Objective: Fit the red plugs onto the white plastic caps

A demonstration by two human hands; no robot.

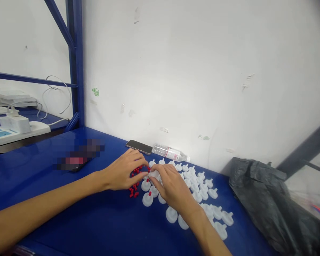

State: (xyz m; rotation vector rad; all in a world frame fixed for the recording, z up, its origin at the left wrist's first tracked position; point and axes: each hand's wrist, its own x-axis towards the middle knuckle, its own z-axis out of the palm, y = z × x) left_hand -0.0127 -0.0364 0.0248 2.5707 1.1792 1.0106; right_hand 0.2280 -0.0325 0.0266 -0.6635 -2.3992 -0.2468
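My right hand [173, 185] pinches a translucent white round piece [154, 174] with a short narrow spout. My left hand [126, 170] is curled, its thumb and fingertips at the spout end; what they grip is too small to tell. Small red caps [134, 187] lie scattered under and beside my left hand. Just below the hands, a white disc piece [147, 200] has a red cap on its spout, and another close above it has one too. Many more white spouted pieces [194, 187] spread under and to the right of my right hand.
On the blue table [96, 217], a phone [139, 147] and a clear plastic bottle [170, 153] lie by the wall. A blurred dark item [80, 156] is at left. A black plastic bag [266, 199] sits at right; a power strip [18, 133] stands far left.
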